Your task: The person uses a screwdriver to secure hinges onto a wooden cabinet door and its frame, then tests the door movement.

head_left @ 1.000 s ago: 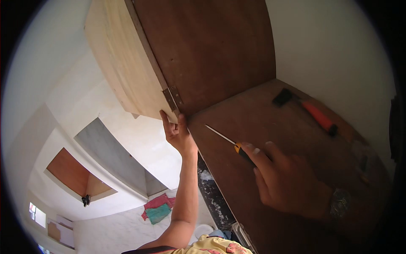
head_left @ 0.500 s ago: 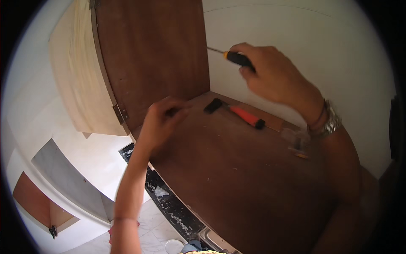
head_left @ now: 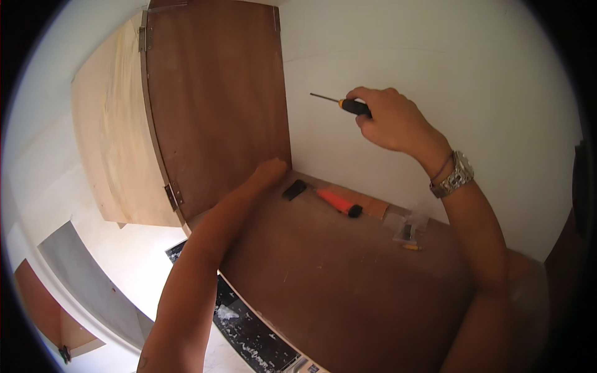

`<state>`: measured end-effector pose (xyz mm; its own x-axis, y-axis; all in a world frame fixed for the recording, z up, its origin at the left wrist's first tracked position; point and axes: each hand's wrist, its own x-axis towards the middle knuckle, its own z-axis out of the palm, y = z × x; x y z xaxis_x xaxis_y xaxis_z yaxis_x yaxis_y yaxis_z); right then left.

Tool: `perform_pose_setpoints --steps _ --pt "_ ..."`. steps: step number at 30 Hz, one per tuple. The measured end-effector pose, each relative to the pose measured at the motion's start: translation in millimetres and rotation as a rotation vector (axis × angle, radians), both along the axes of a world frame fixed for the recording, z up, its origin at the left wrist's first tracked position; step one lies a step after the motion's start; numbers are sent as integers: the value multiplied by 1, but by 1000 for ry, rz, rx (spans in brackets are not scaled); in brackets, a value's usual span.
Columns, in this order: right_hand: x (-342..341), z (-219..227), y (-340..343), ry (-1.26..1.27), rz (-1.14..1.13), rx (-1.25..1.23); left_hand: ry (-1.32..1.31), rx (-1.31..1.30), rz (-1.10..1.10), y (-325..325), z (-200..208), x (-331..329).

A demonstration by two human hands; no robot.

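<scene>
A screwdriver (head_left: 356, 108) with a black and yellow handle is gripped in my right hand (head_left: 398, 121). Its thin shaft points left in front of the pale wall, touching nothing. My left hand (head_left: 272, 171) reaches into the back corner of the brown cabinet, low beside its side panel (head_left: 217, 105). Its fingers look curled; whatever they may hold is hidden. Close to that hand lies a hammer (head_left: 339, 202) with a red handle and a black head, on the cabinet's brown bottom board (head_left: 348, 292).
A clear plastic bag (head_left: 407, 227) and a small yellowish piece (head_left: 411, 247) lie right of the hammer. A pale wooden door (head_left: 118, 124) hangs open on hinges (head_left: 173, 196) at the left. Below the board's front edge runs a black speckled countertop (head_left: 249, 329).
My left hand has moved from above the board back into the corner. My right hand has lowered slightly with the screwdriver. The view has shifted, showing more of the cabinet's top.
</scene>
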<state>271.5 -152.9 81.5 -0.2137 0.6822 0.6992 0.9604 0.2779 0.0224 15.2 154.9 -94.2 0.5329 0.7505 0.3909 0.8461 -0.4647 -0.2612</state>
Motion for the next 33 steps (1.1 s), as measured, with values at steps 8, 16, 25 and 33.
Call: perform_pose_setpoints --steps 8,16,25,33 --pt "-7 -2 -12 -11 63 14 -105 30 68 -20 9 22" --pt "-54 -33 -27 -76 223 2 -471 8 -87 -69 46 -10" --pt "-131 -104 -53 -216 625 44 -2183 -591 -826 -278 31 -102" --pt "-156 -129 -47 -192 710 -87 -2627 -675 -1203 -294 -33 -116"
